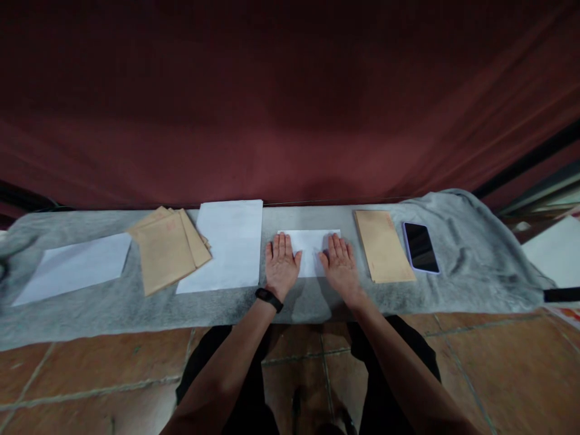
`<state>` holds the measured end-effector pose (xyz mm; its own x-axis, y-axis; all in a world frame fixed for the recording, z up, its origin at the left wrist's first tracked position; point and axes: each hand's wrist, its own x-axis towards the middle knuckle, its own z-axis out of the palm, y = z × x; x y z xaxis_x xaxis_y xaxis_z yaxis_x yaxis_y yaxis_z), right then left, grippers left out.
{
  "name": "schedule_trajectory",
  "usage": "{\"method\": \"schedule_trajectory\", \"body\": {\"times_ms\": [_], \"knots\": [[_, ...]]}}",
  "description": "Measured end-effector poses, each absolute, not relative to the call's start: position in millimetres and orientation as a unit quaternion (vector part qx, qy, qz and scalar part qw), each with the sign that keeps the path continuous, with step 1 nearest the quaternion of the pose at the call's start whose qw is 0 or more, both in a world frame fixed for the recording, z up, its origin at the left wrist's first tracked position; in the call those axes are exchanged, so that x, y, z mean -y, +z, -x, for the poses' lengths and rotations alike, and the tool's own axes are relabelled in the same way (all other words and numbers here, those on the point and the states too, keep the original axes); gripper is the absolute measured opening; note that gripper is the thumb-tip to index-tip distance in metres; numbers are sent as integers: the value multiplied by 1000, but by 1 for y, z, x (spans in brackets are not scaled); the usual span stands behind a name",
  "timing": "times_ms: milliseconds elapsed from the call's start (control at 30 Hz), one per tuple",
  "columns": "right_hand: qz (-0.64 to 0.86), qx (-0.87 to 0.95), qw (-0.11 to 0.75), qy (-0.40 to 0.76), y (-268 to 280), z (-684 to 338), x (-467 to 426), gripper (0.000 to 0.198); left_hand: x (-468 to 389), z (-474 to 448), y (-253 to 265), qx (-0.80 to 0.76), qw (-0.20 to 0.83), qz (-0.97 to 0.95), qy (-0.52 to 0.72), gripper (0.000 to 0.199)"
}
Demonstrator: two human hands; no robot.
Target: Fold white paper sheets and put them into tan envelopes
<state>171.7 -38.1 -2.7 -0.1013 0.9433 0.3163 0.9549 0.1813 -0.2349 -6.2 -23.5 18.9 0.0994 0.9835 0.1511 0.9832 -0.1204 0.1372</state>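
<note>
A small white sheet of paper (310,254), which looks folded, lies flat in front of me. On its left end rests my left hand (281,264), palm down with the fingers stretched out. My right hand (339,264) lies flat over the right end in the same way, its thumb pointing inward. Between the two thumbs the middle of the paper shows; its ends are partly hidden under the hands. To the left of my left hand is a stack of larger white paper (231,244). Brown envelopes (385,244) lie to the right of my right hand.
Several fanned brown envelopes (165,251) overlap the white stack's left side. Another white sheet (79,266) lies farther left. A phone in a light purple case (421,248) is at the right. Grey cloth (471,260) covers the narrow table; a dark red curtain (290,121) hangs behind.
</note>
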Motion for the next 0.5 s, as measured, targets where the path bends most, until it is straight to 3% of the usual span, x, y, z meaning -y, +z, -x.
{"method": "schedule_trajectory", "body": {"times_ms": [233,500], "knots": [[558,812,167,29,1,-154,57,54,23,13,38,-683,74,-705,173,64],[550,819,154,51,7,-157,59,65,-2,39,42,-684,332,-528,379,71]]}}
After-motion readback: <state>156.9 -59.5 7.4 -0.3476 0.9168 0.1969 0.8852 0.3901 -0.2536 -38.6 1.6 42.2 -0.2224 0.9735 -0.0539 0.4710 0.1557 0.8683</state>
